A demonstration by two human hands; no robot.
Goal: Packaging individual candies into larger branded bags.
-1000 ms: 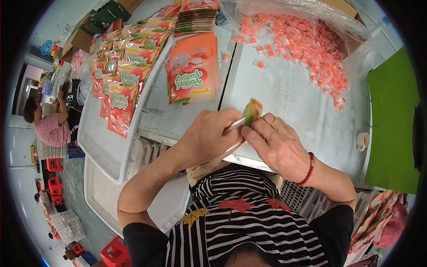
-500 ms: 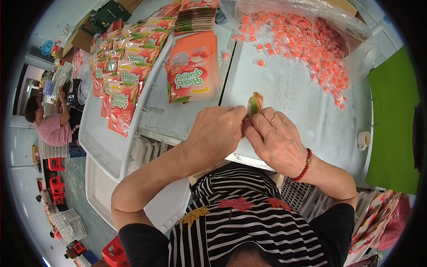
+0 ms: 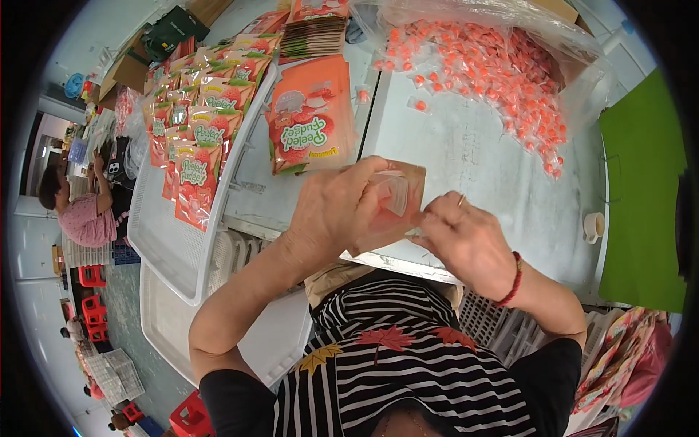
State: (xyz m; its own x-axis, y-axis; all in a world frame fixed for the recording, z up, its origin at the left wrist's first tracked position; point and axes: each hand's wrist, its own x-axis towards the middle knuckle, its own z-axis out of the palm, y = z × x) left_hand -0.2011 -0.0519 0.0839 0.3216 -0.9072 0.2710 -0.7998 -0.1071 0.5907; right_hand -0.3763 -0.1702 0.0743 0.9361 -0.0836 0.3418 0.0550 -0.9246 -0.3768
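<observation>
You've got the small orange plastic pouch [image 3: 393,200] gripped in your left hand [image 3: 342,211], right hand [image 3: 466,240] pinching its edge. Looks like filling; next you'd reach past both hands for wrapped orange candies [image 3: 488,80] on the tabletop [image 3: 466,153].

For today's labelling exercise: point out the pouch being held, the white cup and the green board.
pouch [image 3: 397,193], head view, clear upper panel
cup [image 3: 593,226], head view, its rim
board [image 3: 641,197], head view, flat middle
</observation>
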